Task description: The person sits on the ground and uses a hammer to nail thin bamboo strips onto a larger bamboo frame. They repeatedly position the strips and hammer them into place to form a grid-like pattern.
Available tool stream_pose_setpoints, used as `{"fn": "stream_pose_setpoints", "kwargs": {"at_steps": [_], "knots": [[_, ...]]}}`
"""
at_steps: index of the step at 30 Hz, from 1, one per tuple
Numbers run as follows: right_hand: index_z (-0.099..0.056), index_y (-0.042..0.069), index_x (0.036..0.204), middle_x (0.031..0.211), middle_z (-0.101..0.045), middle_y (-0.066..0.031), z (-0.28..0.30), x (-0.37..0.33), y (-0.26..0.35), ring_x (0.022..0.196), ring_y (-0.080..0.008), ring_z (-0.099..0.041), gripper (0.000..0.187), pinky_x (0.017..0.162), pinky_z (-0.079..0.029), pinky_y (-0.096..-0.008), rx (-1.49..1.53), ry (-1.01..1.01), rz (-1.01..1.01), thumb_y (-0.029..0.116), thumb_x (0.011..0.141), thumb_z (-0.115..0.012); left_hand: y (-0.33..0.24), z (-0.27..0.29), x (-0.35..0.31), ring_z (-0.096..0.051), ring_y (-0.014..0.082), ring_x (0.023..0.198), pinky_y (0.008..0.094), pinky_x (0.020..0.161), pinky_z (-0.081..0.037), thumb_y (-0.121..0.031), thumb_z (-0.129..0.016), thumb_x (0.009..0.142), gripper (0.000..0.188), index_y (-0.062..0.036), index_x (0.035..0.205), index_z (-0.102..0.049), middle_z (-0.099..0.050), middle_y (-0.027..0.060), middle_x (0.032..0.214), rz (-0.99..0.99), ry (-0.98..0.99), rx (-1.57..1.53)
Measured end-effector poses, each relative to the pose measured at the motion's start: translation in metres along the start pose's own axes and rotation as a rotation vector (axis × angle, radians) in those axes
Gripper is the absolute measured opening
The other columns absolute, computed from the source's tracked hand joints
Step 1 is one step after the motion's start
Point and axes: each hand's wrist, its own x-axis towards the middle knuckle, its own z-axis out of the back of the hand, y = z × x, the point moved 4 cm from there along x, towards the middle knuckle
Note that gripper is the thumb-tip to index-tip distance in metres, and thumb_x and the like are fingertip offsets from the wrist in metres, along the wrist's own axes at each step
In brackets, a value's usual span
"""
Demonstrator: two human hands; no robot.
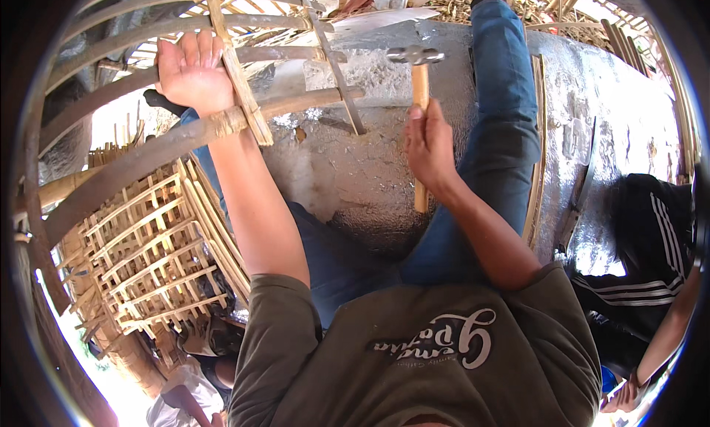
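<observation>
A hammer with a shiny metal head (416,55) and a pale wooden handle (420,85) stands in my right hand (431,144), which is closed round the middle of the handle. The head points away from me, above the ground between my legs. My left hand (194,76) reaches behind the nearest slat (177,135) of a curved wooden slatted frame (288,100). Its fingers are curled at a farther slat, beside a split bamboo strip (242,87) that crosses the slats. Exactly where the fingers press is partly hidden.
Silvery sheeting (569,109) covers the ground around my outstretched legs. A bamboo lattice panel (155,249) lies at the left. At the right are a long dark blade-like tool (580,198) and a seated person in dark striped clothes (643,242). Another person's arm (188,405) shows lower left.
</observation>
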Motion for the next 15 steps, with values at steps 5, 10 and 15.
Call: {"fn": "stream_pose_setpoints", "kwargs": {"at_steps": [5,10,15], "knots": [[-0.043,0.001,0.098,0.065,-0.060,-0.0231,-0.014,-0.004,-0.004,0.057,-0.0396,-0.063,0.019,0.051,-0.047,-0.0461,-0.137,0.045,0.089,0.017,0.106,-0.047,-0.005,0.028,-0.004,-0.026,0.0124,0.050,0.0295,0.049,-0.023,-0.027,-0.046,0.101,0.046,-0.0190,0.060,-0.028,-0.026,-0.0019,0.052,0.002,-0.027,-0.046],[-0.042,0.003,0.101,0.065,-0.059,-0.0198,-0.017,-0.006,-0.012,0.055,-0.0375,-0.062,0.016,0.053,-0.045,-0.0474,-0.246,0.139,0.045,0.018,0.105,-0.048,-0.008,0.026,-0.008,-0.026,0.0122,0.050,0.0287,0.050,-0.023,-0.030,-0.045,0.103,0.047,-0.0188,0.060,-0.029,-0.026,-0.0024,0.052,-0.034,-0.004,0.019],[-0.041,0.002,0.100,0.064,-0.059,-0.0192,-0.021,-0.006,-0.019,0.054,-0.0380,-0.061,0.019,0.051,-0.044,-0.0480,-0.264,0.160,0.040,0.019,0.107,-0.045,-0.005,0.041,-0.001,-0.025,0.0115,0.050,0.0284,0.050,-0.024,-0.029,-0.045,0.104,0.045,-0.0181,0.063,-0.029,-0.027,-0.0029,0.053,0.005,0.018,-0.034]]}}
